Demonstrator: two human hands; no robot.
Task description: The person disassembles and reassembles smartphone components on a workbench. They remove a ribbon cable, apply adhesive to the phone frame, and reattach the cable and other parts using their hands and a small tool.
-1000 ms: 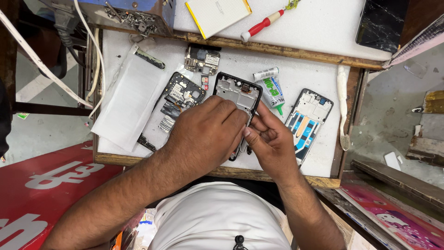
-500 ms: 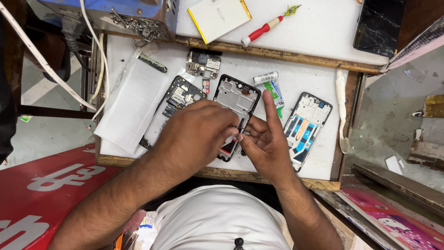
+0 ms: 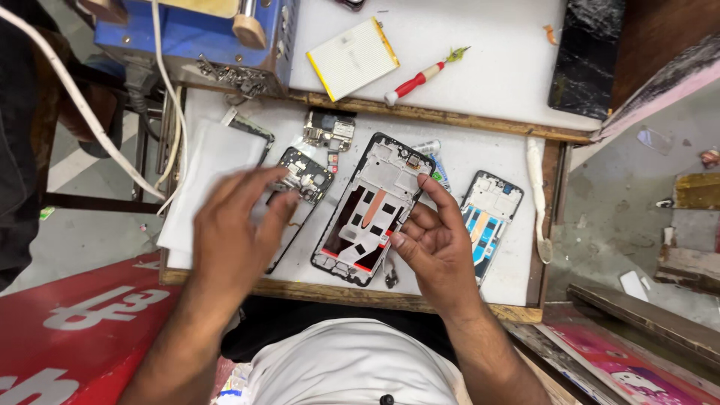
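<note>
White bench (image 3: pixel 480 161): phone frame (image 3: pixel 373 210) between open, empty left hand (image 3: pixel 232 232) and right hand (image 3: pixel 435 251).

A phone frame (image 3: pixel 373 210) lies mid-worktop (image 3: pixel 487 154), a second frame (image 3: pixel 296 191) to its left, a third (image 3: pixel 489 219) to its right. A battery (image 3: pixel 352 58) and screwdriver (image 3: pixel 421 76) lie behind them.

This is a small phone repair workshop. The right hand (image 3: pixel 439 251) touches an opened phone frame (image 3: pixel 373 210) on a white work board (image 3: pixel 487 154). Just left of it lies another phone frame (image 3: pixel 296 202), and above it a loose circuit board (image 3: pixel 328 133). Farther up lie a red screwdriver (image 3: pixel 421 76), a flat battery (image 3: pixel 352 58) and a blue machine (image 3: pixel 202 37).
</note>
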